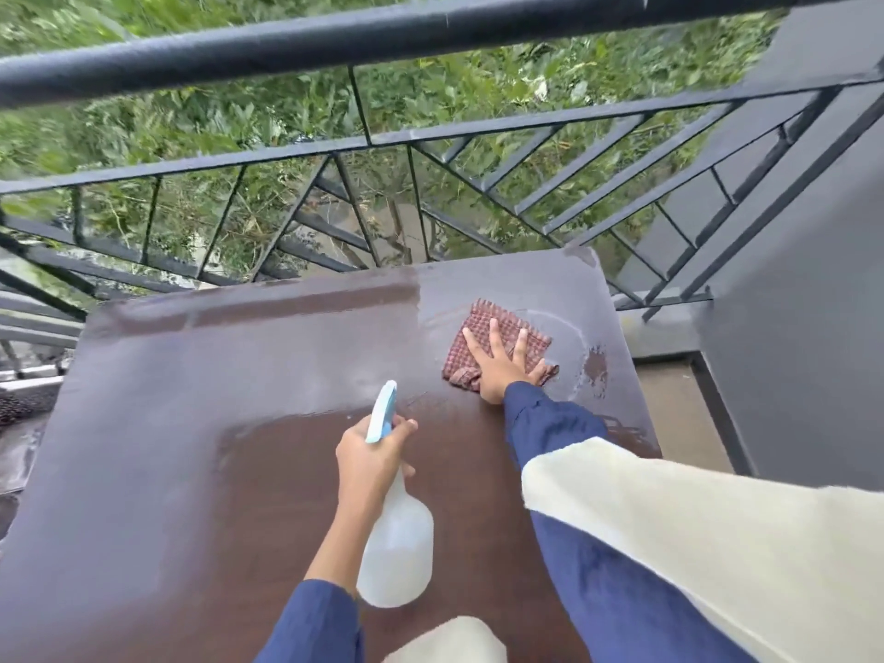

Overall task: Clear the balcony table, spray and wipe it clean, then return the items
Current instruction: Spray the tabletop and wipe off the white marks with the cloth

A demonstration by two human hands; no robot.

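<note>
Nearest the person, the left hand (pixel 368 466) is wrapped around the neck of a spray bottle (pixel 397 552). The fingers curl by the trigger and the blue nozzle points away over the table (pixel 167 471). The bottle is translucent plastic, and how full it is cannot be told. It looks light and fairly stiff, and the narrow neck just under the trigger head is the natural place to hold it, since a wet body could be slippery.

Farther out and to the right, the right hand (pixel 502 366) lies flat with its fingers spread, pressing a reddish checked cloth (pixel 492 323) onto the tabletop. The cloth is soft and limp, bunched under the heel of the hand. It is likely damp, so it should glide under a flat palm and can be gathered up from any edge.

The table is a smooth dark brown board with nothing else on it in view. A wet puddle (pixel 595 368) sits just beside the cloth near the right edge, and hazy streaks cover the middle and far parts. The wiping step appears to be under way, with much of the surface left to wipe.

Beyond the far edge a black metal railing (pixel 335 45) closes off the balcony, with green leaves (pixel 143 126) behind it. A grey wall (pixel 789 327) rises on the right, well apart from the table.
</note>
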